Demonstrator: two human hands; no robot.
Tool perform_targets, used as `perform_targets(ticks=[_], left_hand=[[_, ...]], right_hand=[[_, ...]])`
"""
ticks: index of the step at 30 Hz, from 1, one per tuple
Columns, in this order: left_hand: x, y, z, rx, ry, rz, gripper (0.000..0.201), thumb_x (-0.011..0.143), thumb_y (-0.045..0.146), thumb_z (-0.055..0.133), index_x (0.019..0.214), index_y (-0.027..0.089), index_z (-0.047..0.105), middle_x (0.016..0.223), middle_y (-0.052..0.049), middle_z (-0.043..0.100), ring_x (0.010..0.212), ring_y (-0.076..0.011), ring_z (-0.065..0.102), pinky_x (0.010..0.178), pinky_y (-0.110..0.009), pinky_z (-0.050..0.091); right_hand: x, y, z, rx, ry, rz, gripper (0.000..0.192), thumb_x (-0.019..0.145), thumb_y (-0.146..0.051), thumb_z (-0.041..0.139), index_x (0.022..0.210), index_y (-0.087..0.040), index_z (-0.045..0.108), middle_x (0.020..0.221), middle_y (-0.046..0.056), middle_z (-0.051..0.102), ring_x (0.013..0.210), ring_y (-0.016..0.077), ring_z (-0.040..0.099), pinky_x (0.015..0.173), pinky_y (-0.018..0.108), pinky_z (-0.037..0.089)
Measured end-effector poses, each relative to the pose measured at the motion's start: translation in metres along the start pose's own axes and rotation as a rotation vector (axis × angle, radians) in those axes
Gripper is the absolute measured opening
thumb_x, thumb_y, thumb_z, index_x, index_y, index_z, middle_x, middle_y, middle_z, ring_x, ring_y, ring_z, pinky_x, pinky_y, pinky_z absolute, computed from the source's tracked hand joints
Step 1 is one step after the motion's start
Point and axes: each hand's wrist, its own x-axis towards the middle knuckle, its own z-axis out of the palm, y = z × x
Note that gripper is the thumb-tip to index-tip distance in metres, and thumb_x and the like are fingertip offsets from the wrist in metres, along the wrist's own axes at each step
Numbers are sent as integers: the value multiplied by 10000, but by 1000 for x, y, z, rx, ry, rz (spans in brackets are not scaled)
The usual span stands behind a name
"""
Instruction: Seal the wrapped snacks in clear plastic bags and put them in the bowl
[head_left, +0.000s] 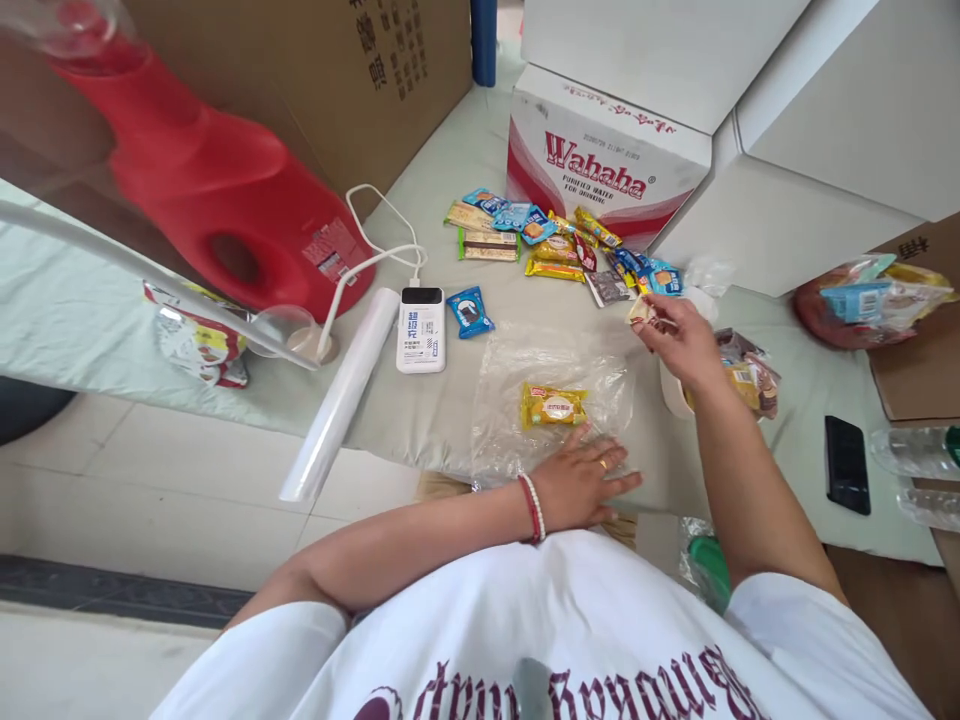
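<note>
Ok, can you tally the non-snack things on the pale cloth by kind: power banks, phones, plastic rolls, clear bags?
Power bank: 1
Black phone: 1
Roll of clear plastic: 1
Clear bag under the left hand, holding one yellow snack pack: 1
Total: 4

Thin, crinkled, glossy clear plastic bag (pixel 551 385), holding 1 shiny yellow foil snack packet (pixel 553 406). Matt, pale grey-green woven cloth table cover (pixel 435 410). Smooth, glossy red moulded plastic jug (pixel 217 190). Semi-gloss white plastic power bank (pixel 421 329). Glossy printed white cardboard water carton (pixel 600 170); matt brown corrugated cardboard box (pixel 360 80). Sleek black glass-faced phone (pixel 847 463).
</note>
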Motion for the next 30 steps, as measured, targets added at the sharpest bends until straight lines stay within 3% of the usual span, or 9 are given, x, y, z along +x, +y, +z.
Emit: perform_targets(ticks=[3,7,9,11,16,19,23,27,30], left_hand=[[-7,0,-6,-20,4,87,531,1010,500,555,1510,326,526,1613,-62,498,1516,-254,421,1284,-498,269],[-52,-14,-28,-109,31,66,425,1057,385,467,1453,274,572,1515,-45,608,1471,-211,482,1282,-421,326],[-88,-25,-34,-136,51,40,455,1046,429,501,1451,232,563,1445,-99,658,1428,-238,523,1270,-462,340],[-124,-35,-37,-103,46,-67,595,998,508,575,1502,199,504,1485,-181,605,1443,-301,504,1256,-544,340],[-176,-48,-37,11,15,-221,644,956,347,622,1558,204,443,1583,-226,482,1489,-335,454,1252,-572,339],[-176,-52,-34,41,31,-200,449,964,186,573,1402,276,612,1538,-131,567,1488,-282,470,1287,-560,278],[-162,-62,-40,-125,156,-213,260,1013,174,496,1121,247,721,1251,-72,752,1352,-211,600,1235,-477,385],[-141,-77,-58,-329,283,-417,273,1039,299,456,984,203,705,1030,-96,771,1128,-212,696,1013,-374,547],[-120,-93,-66,-345,313,-636,339,1020,421,467,913,195,695,919,-73,752,881,-197,699,812,-323,548]], right_hand=[[-23,-47,-15,39,-81,-243,487,931,-419,666,1396,-281,634,1236,113,630,1098,279,626,1021,495,535],[-61,-81,28,21,-365,-357,457,964,-302,624,1420,-273,617,1248,115,632,1120,275,611,975,459,539],[-73,-80,56,-91,-443,-319,463,951,-281,651,1412,-245,627,1257,133,641,1146,301,584,988,488,512],[-83,-74,71,-170,-456,-275,534,934,-315,696,1454,-250,593,1313,149,625,1219,337,539,1031,542,477],[-122,-56,46,5,-355,-348,847,903,-535,719,1625,-309,337,1548,155,461,1419,355,430,1165,596,423],[-163,-39,36,43,-362,-395,802,892,-537,731,1590,-336,391,1526,140,508,1408,351,475,1148,607,468],[-200,-15,45,12,-312,-353,317,979,-330,620,1289,-299,678,1386,129,629,1310,329,576,1059,590,549],[-184,-12,39,168,-280,-211,217,1016,-317,516,1066,-311,727,1240,76,698,1129,265,681,943,488,603],[-151,-13,31,215,-232,-44,233,1029,-399,490,1006,-264,679,1044,73,734,983,237,715,881,417,588]])
